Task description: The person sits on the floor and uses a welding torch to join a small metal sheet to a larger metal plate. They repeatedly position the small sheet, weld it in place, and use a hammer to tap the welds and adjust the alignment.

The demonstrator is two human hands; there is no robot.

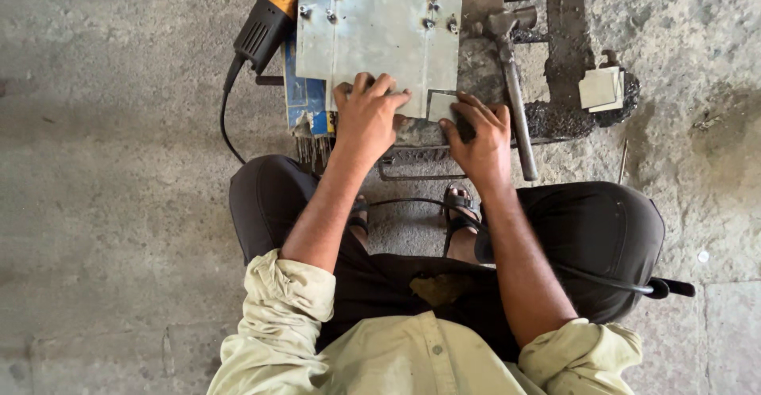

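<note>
Head view, looking straight down. Person squats on a rough concrete floor [103, 205], knees apart, dark trousers, pale rolled-up sleeves, sandalled feet visible between the knees.

Left hand [366, 119]: lies palm down on the near edge of a flat grey metal sheet [380, 34]. Fingers spread and pressed flat on the sheet; nothing gripped inside the hand, it only bears on the surface.

Right hand [479, 137]: fingers curled loosely, fingertips on a small square metal piece [441, 106] that sits in a notch at the sheet's near right corner. Thumb and forefinger touch the piece's edge; whether it is pinched or merely pressed down I cannot tell.

Metal sheet: rests on a dark, rusty steel block [483, 62] that serves as the work surface, directly ahead of the knees. Small bolts stand at its far left and far right corners. A seam runs front to back near its right side.

Surroundings:
- Angle grinder [269, 15], yellow and black body, lies at the sheet's left far corner, its cable [226, 118] curving down toward the left knee.
- Hammer [515, 94] lies just right of the right hand, head away from the person, handle toward the right knee.
- Blue packet of rods [305, 114] partly under the sheet's left edge, rod tips sticking out near the left wrist.
- Two small pale square plates [600, 88] stacked on a dark lump, well right of the hammer.
</note>
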